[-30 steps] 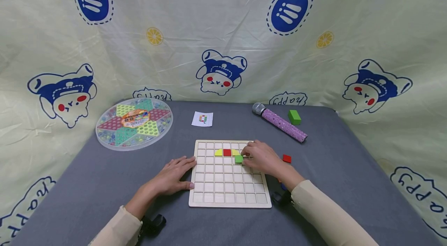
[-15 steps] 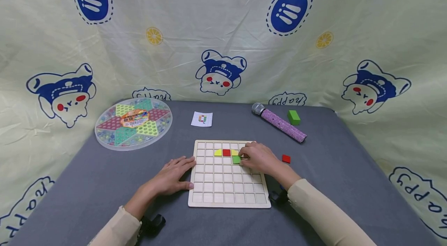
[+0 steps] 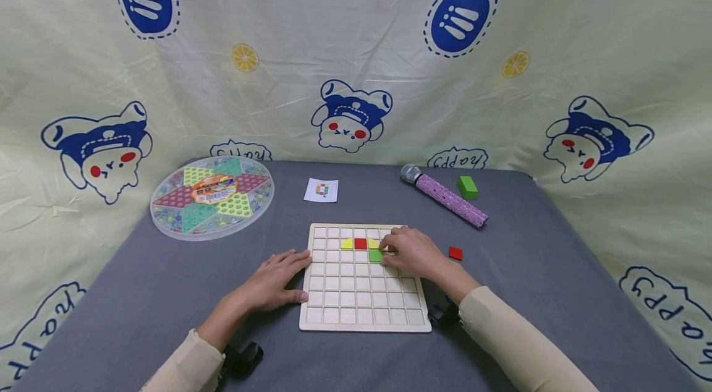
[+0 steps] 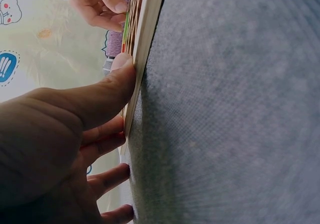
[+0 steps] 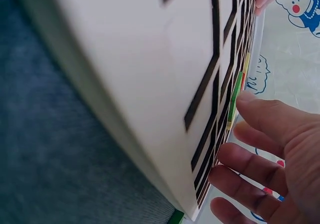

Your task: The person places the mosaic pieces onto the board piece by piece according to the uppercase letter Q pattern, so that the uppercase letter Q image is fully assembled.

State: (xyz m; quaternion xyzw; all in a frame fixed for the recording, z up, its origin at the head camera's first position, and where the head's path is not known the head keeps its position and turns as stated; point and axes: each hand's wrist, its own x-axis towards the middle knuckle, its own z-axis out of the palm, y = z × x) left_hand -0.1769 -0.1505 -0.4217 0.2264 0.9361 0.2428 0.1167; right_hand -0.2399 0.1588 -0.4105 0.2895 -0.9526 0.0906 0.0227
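Note:
A pale wooden grid board [image 3: 334,319] lies on the grey table. Two yellow tiles flank a red tile [image 3: 360,243] in its upper rows; a green tile [image 3: 375,255] lies flat in the row below, under the right-hand yellow one. My right hand [image 3: 413,251] reaches over the board from the right, thumb and index fingertips right at the green tile's edge, as the right wrist view also shows. The other fingers are loosely bent. My left hand [image 3: 276,281] rests along the board's left edge, its thumb [image 4: 107,92] and spread fingers touching the rim.
Beyond the board lie a small pattern card [image 3: 321,190], a round marble-game box [image 3: 213,197], a glittery purple microphone [image 3: 445,193] and a green block [image 3: 468,187]. A loose red tile [image 3: 455,253] sits to the right, beside my right forearm. A printed curtain hangs behind the table.
My right hand has shifted slightly left with the green tile, which now sits flat in a grid cell below the right-hand yellow tile. My left hand has stayed at the board's edge.

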